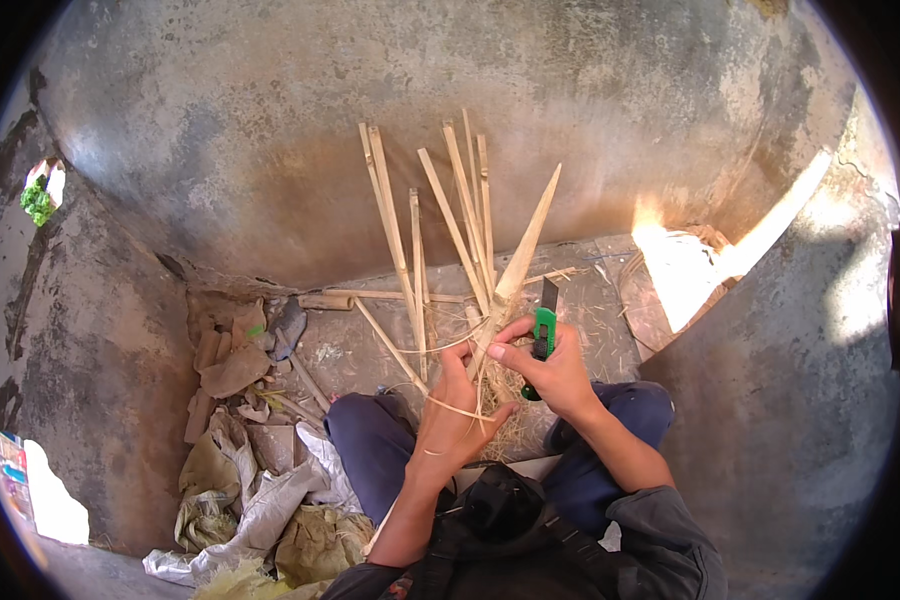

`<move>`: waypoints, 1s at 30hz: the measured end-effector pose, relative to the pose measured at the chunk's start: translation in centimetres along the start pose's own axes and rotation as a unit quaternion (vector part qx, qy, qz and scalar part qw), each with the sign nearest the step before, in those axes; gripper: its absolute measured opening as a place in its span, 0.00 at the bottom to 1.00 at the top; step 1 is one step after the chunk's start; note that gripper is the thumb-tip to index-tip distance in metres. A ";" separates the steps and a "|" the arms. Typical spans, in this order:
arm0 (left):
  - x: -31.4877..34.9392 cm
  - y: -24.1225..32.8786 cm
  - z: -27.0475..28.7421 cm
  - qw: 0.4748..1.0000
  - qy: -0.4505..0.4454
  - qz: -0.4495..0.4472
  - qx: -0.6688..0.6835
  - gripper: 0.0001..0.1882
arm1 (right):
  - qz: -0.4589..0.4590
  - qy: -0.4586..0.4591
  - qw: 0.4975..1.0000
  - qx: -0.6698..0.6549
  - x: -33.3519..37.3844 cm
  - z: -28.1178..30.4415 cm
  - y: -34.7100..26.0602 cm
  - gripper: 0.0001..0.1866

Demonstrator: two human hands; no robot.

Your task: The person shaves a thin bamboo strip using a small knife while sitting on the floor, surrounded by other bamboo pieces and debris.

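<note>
My left hand [450, 410] is closed round the lower part of a long tapered wooden piece [526, 250], which looks like split bamboo. Its pointed end slants up and to the right, toward the wall. My right hand [562, 375] grips a green utility knife [543, 330] with its dark blade out and pointing up. The thumb and forefinger of that hand also pinch the tapered piece beside my left fingers. A thin curled strip [460, 407] crosses my left hand. What the lower end of the piece looks like is hidden by my hands.
Several pale sticks [395, 225] lean against the concrete wall [270, 150] ahead. Shavings [515, 435] lie on the floor between my knees. At the left are crumpled sacks [270, 500] and broken pieces [235, 370]. A concrete side wall [770, 350] rises close on the right.
</note>
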State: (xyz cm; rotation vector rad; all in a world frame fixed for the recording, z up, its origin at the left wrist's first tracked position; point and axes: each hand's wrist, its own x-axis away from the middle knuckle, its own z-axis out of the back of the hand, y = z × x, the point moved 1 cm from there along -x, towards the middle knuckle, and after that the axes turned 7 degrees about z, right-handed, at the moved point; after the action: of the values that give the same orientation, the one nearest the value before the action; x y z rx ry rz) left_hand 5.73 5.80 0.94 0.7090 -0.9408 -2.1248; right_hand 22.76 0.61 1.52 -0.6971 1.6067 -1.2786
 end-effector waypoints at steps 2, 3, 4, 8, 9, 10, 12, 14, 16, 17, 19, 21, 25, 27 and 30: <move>0.0 -0.3 0.5 0.998 -0.027 -0.003 0.055 0.47 | -0.013 -0.012 0.999 -0.029 -0.1 0.2 0.0 0.11; 0.1 -0.7 0.8 0.994 -0.055 0.012 0.095 0.46 | -0.020 -0.018 0.999 -0.043 -0.1 0.4 0.1 0.11; 0.2 -1.1 1.1 0.987 -0.083 0.027 0.135 0.45 | -0.041 -0.024 0.996 -0.081 -0.1 0.5 0.2 0.11; 1.9 -3.1 2.2 0.958 -0.132 0.115 0.228 0.40 | -0.101 -0.020 0.975 -0.198 -0.2 0.8 0.7 0.09; 2.5 -3.7 2.5 0.955 -0.133 0.131 0.231 0.38 | -0.110 -0.014 0.969 -0.219 -0.3 0.8 0.7 0.09; 2.9 -4.0 2.6 0.952 -0.134 0.147 0.233 0.37 | -0.124 -0.016 0.967 -0.220 -0.5 1.0 0.8 0.09; 3.5 -4.4 2.9 0.935 -0.138 0.199 0.258 0.32 | -0.152 -0.021 0.962 -0.224 -0.6 1.4 0.9 0.09; 3.7 -4.3 2.9 0.934 -0.127 0.215 0.256 0.26 | -0.162 -0.026 0.961 -0.221 -0.9 1.7 0.8 0.09; 3.7 -3.9 2.3 0.949 -0.101 0.196 0.227 0.21 | -0.132 -0.014 0.977 -0.170 -1.2 1.8 0.9 0.10; 3.6 -3.8 1.9 0.965 -0.068 0.167 0.193 0.19 | -0.096 0.000 0.988 -0.119 -1.3 1.9 1.1 0.11; 3.3 -3.9 1.0 0.986 -0.001 0.109 0.123 0.15 | -0.006 0.064 0.998 0.004 -1.4 1.9 0.9 0.12; 2.9 -4.0 0.7 0.992 0.015 0.111 0.061 0.15 | 0.103 0.159 0.971 0.147 -1.4 1.8 0.4 0.13; 2.4 -4.8 0.2 0.991 -0.003 0.135 -0.001 0.17 | 0.237 -0.104 0.940 0.225 -0.4 1.1 -2.1 0.17; 2.5 -6.5 -0.7 0.999 0.005 0.035 -0.029 0.18 | 0.276 -0.204 0.926 0.159 0.2 -0.7 -1.7 0.20; 2.6 -6.1 -0.8 0.999 -0.026 0.026 -0.040 0.11 | 0.245 -0.254 0.926 0.132 1.5 -2.2 -0.5 0.23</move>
State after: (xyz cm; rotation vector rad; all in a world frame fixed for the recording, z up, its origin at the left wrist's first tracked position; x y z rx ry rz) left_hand 2.49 6.48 -4.81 0.5867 -0.8874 -2.1320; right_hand 20.06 0.10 1.56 -0.3780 1.0614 -0.8314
